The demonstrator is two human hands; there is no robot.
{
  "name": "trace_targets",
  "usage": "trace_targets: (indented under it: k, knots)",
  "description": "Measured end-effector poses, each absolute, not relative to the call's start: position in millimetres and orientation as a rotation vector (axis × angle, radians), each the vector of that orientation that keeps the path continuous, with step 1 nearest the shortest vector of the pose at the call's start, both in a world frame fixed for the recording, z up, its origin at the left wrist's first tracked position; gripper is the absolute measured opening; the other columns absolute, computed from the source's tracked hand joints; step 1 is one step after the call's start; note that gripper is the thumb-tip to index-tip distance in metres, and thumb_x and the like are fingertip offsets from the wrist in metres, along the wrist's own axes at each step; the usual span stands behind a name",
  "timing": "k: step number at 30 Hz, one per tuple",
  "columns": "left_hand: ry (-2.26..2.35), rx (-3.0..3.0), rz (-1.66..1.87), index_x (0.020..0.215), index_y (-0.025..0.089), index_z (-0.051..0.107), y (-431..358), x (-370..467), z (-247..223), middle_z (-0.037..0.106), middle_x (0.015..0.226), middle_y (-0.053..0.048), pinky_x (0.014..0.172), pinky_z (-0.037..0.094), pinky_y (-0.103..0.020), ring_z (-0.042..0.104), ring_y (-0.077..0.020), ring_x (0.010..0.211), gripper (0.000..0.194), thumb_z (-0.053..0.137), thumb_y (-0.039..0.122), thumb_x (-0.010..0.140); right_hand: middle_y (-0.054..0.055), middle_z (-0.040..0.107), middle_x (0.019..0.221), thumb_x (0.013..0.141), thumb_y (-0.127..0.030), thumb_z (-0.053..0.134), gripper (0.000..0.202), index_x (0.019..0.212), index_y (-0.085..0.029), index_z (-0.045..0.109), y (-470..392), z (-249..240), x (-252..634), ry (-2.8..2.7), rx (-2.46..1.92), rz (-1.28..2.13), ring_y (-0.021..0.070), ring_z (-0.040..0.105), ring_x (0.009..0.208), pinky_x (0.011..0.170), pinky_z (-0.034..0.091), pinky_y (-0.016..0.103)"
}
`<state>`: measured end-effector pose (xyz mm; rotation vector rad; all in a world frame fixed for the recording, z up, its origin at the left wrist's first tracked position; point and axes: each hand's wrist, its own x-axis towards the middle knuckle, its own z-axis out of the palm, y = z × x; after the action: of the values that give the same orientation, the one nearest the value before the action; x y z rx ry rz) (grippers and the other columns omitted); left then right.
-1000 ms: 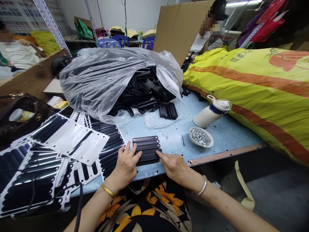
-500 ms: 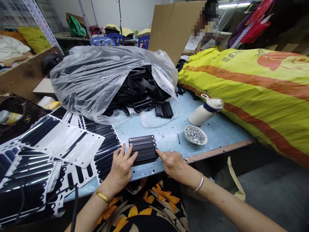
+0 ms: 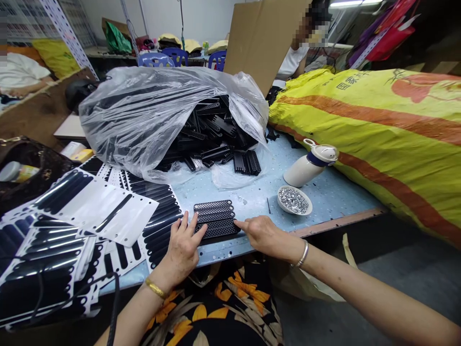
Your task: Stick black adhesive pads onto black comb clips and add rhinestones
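A set of black perforated plastic strips lies side by side on the blue tabletop in front of me, with small shiny dots at some of the ends. My left hand rests at their left end, fingers spread, fingertips touching the strips. At the right end, my right hand puts its stretched index finger against the nearer strips. Its other fingers are curled under, and whatever they may hold is hidden. To the right stands a white bowl of small silvery metal pieces, with a thin dark pin beside it.
Behind is a clear plastic bag full of black plastic pieces. Sheets of black strips cover the left side. A white bottle stands near a large yellow sack. A person sits beyond the cardboard.
The view has shifted slightly. My right index finger stays at the right end of the strips, and the right forearm has swung a little outward. My left hand keeps its place.
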<state>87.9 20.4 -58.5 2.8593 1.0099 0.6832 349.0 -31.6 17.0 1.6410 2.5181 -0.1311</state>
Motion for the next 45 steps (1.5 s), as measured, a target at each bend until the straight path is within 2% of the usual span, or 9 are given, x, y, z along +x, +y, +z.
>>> trace_targets:
  k: [9, 15, 21, 30, 36, 38, 41, 43, 45]
  knots:
    - [0.993, 2.850, 0.650, 0.129, 0.018, 0.061, 21.1, 86.4, -58.3, 0.051, 0.142, -0.021, 0.099, 0.040, -0.058, 0.038, -0.0444, 0.137, 0.068, 0.052, -0.003, 0.065, 0.009, 0.071, 0.076, 0.075, 0.001, 0.048, 0.053, 0.124, -0.013, 0.064, -17.4, 34.9, 359.1, 2.547, 1.396, -0.152, 0.0177, 0.063, 0.064, 0.061, 0.038, 0.028]
    - [1.019, 2.837, 0.658, 0.127, 0.017, 0.062, 19.9, 86.2, -57.0, 0.051, 0.142, -0.024, 0.098, 0.040, -0.059, 0.037, -0.0457, 0.137, 0.066, 0.052, -0.003, 0.065, 0.008, 0.076, 0.084, 0.088, -0.010, 0.047, 0.041, 0.121, -0.020, 0.068, -18.1, 22.8, 358.3, 2.547, 1.695, -0.536, 0.0185, 0.069, 0.072, 0.063, 0.044, 0.025]
    - [1.041, 2.858, 0.615, 0.128, 0.021, 0.063, 22.7, 76.4, -54.7, 0.051, 0.142, -0.022, 0.097, 0.040, -0.060, 0.039, -0.0454, 0.135, 0.070, 0.053, -0.004, 0.063, 0.011, 0.075, 0.075, 0.096, -0.014, 0.037, 0.045, 0.137, -0.010, 0.054, -41.6, -8.3, 363.6, 2.586, 1.826, -0.363, 0.0209, 0.069, 0.063, 0.059, 0.044, 0.028]
    - [0.998, 2.817, 0.558, 0.129, 0.016, 0.061, 26.5, 71.3, -54.5, 0.056, 0.138, -0.020, 0.095, 0.043, -0.059, 0.044, -0.0431, 0.133, 0.067, 0.050, -0.003, 0.066, 0.009, 0.074, 0.071, 0.094, -0.013, 0.038, 0.044, 0.132, -0.010, 0.059, -41.1, -4.7, 358.6, 2.660, 1.836, -0.321, 0.0196, 0.068, 0.061, 0.060, 0.047, 0.028]
    - [1.024, 2.710, 0.675, 0.120, 0.021, 0.066, 36.2, 73.8, -44.4, 0.061, 0.133, -0.015, 0.092, 0.048, -0.055, 0.050, -0.0370, 0.130, 0.057, 0.046, -0.003, 0.072, 0.007, 0.077, 0.087, 0.094, -0.022, 0.044, 0.036, 0.119, -0.018, 0.069, -35.4, -8.2, 351.4, 2.658, 2.121, -0.540, 0.0193, 0.071, 0.073, 0.070, 0.055, 0.029]
    - [1.006, 2.700, 0.811, 0.118, 0.019, 0.066, 37.0, 70.8, -40.5, 0.066, 0.127, -0.014, 0.090, 0.050, -0.051, 0.056, -0.0340, 0.125, 0.051, 0.045, -0.001, 0.076, 0.005, 0.076, 0.080, 0.094, -0.024, 0.043, 0.035, 0.116, -0.019, 0.070, -32.9, -4.6, 360.8, 2.697, 2.259, -0.544, 0.0171, 0.069, 0.065, 0.065, 0.054, 0.028]
    - [0.983, 2.667, 1.100, 0.110, 0.017, 0.067, 33.5, 66.2, -35.2, 0.073, 0.110, -0.013, 0.082, 0.055, -0.040, 0.069, -0.0275, 0.105, 0.034, 0.048, 0.005, 0.084, 0.007, 0.074, 0.078, 0.092, -0.024, 0.046, 0.031, 0.102, -0.019, 0.075, -31.1, 11.4, 399.7, 2.649, 2.509, -0.162, 0.0182, 0.068, 0.068, 0.067, 0.052, 0.029]
    - [0.947, 2.626, 1.258, 0.107, 0.017, 0.067, 29.8, 64.9, -33.3, 0.075, 0.100, -0.011, 0.073, 0.056, -0.033, 0.072, -0.0221, 0.087, 0.026, 0.053, 0.009, 0.087, 0.010, 0.074, 0.083, 0.088, -0.021, 0.050, 0.026, 0.088, -0.017, 0.076, -32.1, 25.0, 436.3, 2.368, 2.671, 0.117, 0.0221, 0.068, 0.077, 0.072, 0.051, 0.031]
    - [0.907, 2.582, 1.325, 0.106, 0.019, 0.066, 26.0, 65.7, -33.8, 0.076, 0.091, -0.007, 0.067, 0.055, -0.028, 0.072, -0.0182, 0.075, 0.023, 0.055, 0.011, 0.087, 0.011, 0.073, 0.082, 0.083, -0.018, 0.053, 0.022, 0.080, -0.015, 0.075, -34.3, 35.1, 469.9, 2.001, 2.725, 0.111, 0.0240, 0.067, 0.077, 0.070, 0.048, 0.032]
